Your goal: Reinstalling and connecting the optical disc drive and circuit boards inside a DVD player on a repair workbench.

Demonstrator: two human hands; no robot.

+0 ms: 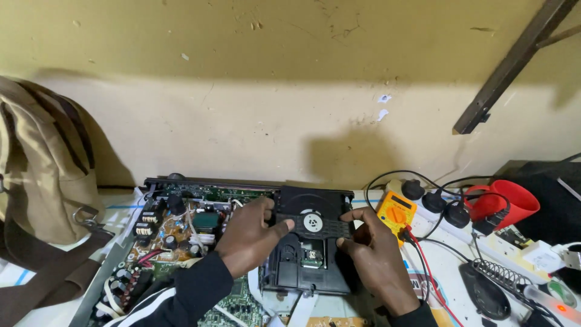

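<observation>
Here, the left hand and right hand pinch opposite ends of the black disc drive with curled fingers, beside the open circuit board and yellow multimeter.

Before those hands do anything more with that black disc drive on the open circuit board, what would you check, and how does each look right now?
1. Left hand gripping the disc drive: ok, fingers on its left edge.
2. Right hand gripping it: ok, fingers on the right edge.
3. White ribbon cable below the drive free: cannot tell.
4. Yellow meter clear of the hands: not ok, right beside the right hand.
5. Power off at the power strip: cannot tell, plugs are in.
</observation>
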